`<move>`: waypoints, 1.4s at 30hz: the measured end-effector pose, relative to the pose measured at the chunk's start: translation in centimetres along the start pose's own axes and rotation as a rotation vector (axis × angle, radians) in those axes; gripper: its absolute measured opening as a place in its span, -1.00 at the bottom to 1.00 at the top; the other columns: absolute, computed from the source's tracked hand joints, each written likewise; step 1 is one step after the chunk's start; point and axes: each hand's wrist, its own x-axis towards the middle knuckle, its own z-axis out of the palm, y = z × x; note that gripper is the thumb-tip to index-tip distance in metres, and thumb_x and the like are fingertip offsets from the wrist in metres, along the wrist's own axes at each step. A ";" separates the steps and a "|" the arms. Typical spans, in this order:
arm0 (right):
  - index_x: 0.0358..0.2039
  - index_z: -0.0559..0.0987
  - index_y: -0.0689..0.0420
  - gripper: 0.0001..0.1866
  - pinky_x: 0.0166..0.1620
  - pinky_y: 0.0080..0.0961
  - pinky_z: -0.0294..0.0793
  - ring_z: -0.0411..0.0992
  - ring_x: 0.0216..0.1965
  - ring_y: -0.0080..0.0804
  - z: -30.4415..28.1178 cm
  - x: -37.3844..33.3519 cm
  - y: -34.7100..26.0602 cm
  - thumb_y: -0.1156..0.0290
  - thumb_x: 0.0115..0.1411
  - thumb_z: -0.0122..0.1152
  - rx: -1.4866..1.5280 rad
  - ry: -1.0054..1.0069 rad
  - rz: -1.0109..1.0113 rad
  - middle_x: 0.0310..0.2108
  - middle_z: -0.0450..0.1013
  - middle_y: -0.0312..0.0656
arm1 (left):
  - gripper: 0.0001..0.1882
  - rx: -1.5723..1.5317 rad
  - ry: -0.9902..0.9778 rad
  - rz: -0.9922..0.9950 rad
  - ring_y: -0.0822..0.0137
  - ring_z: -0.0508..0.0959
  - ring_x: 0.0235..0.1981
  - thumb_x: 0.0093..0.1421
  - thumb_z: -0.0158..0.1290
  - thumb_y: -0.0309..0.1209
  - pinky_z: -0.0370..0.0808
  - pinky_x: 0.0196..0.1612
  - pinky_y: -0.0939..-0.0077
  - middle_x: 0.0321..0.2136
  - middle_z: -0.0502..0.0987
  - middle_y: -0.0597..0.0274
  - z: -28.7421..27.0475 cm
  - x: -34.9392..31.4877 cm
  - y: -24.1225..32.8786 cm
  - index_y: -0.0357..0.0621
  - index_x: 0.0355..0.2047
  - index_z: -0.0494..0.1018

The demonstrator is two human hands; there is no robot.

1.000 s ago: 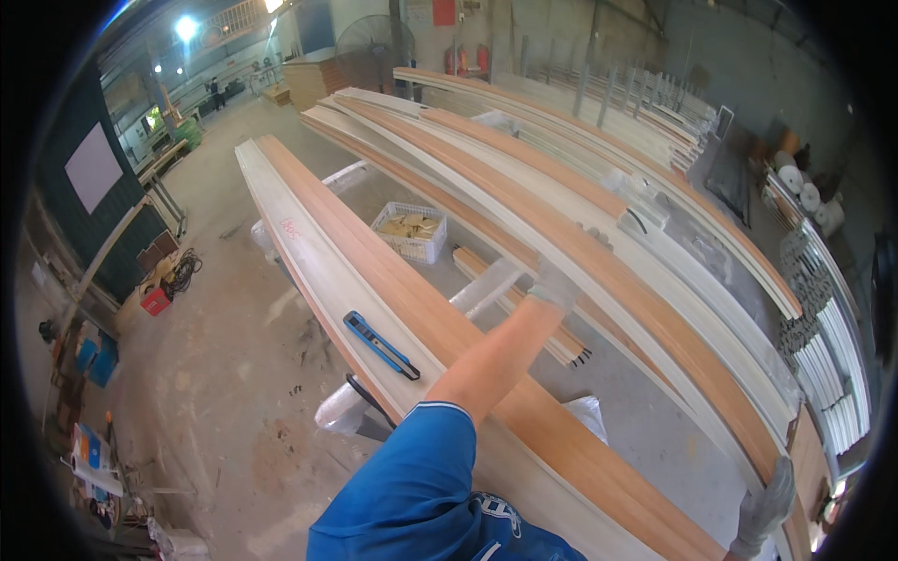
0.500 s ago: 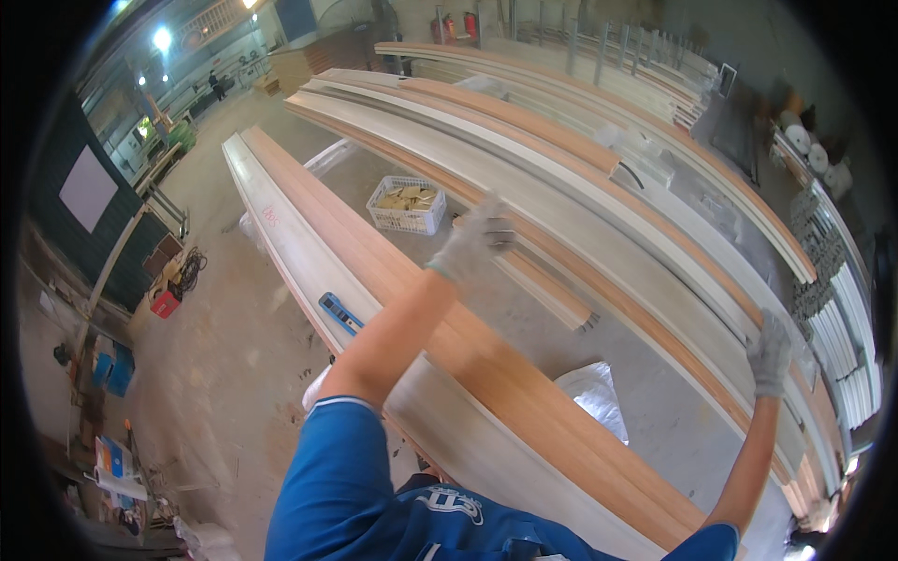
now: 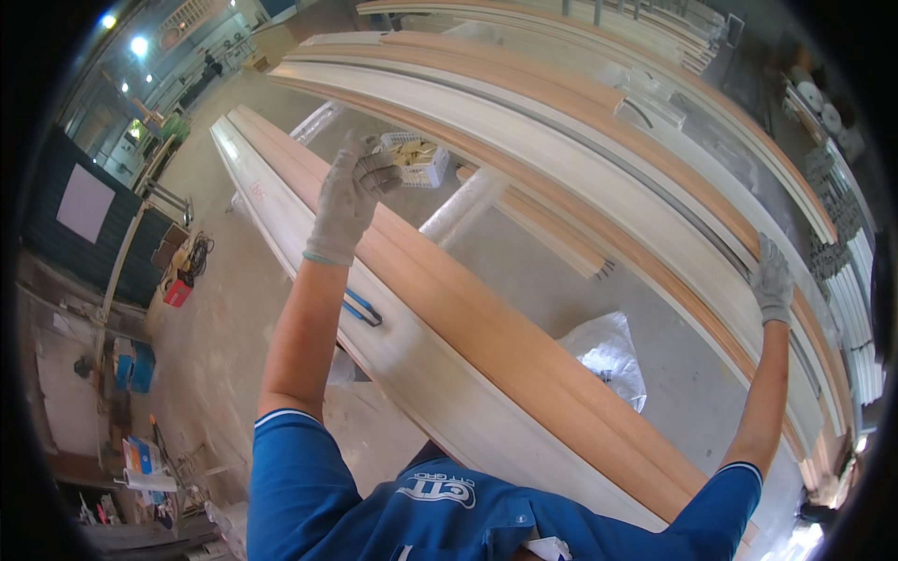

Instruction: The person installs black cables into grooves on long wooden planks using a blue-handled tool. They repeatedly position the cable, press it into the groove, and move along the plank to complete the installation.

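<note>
My left hand (image 3: 354, 194), in a pale grey work glove, is raised over the near pair of long boards. Its fingers are loosely bent and apart, with nothing between them. Under it run a white moulded board (image 3: 426, 351) and a wood-coloured board (image 3: 524, 374). A blue utility knife (image 3: 363, 309) lies on the white board beside my left forearm, which partly hides it. My right hand (image 3: 773, 280), gloved too, rests at the right on the farther stack of long white and brown profiles (image 3: 561, 154), fingers stretched out over a brown strip (image 3: 720, 213).
Beyond the near boards, a white plastic crate (image 3: 426, 168) of tan pieces stands on the floor. Thin wood strips (image 3: 552, 229) and a crumpled plastic sheet (image 3: 608, 360) lie between the stacks. More profiles (image 3: 692, 117) fill the far right. A red box (image 3: 177, 292) sits left.
My left hand has drawn back leftward from the far stack to above the near boards. My right hand stays on the profiles. The view has shifted, so the far stack appears higher.
</note>
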 end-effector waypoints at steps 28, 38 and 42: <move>0.16 0.55 0.18 -0.54 0.28 -0.23 0.35 0.41 0.21 -0.01 -15.3 -2.5 -19.8 0.13 0.49 -0.09 1.359 -0.596 -0.186 0.18 0.45 0.12 | -0.09 0.306 0.516 -0.098 -0.06 0.18 0.41 0.26 0.19 0.01 0.25 0.37 0.22 0.37 0.17 -0.20 0.9 -4.6 -4.2 -0.24 0.43 0.10; -0.01 0.62 0.19 -0.42 0.01 -0.01 0.46 0.49 -0.03 0.26 -13.4 -8.6 -23.4 -0.07 0.48 -0.13 1.198 -0.504 -0.021 -0.15 0.56 0.22 | -0.32 -0.184 0.692 -0.239 0.00 0.52 0.13 0.29 0.18 -0.10 0.46 0.15 -0.21 0.22 0.38 -0.03 -5.3 3.2 -11.4 -0.11 0.28 0.19; -0.07 0.65 0.19 -0.38 0.01 -0.01 0.43 0.48 -0.06 0.22 -15.1 -9.5 -22.5 -0.14 0.46 -0.14 1.103 -0.695 -0.033 -0.23 0.57 0.19 | -0.46 -0.292 0.586 -0.265 0.04 0.56 0.03 0.31 0.16 -0.22 0.53 0.08 -0.02 0.11 0.49 0.06 -6.9 4.3 -11.6 -0.11 0.23 0.32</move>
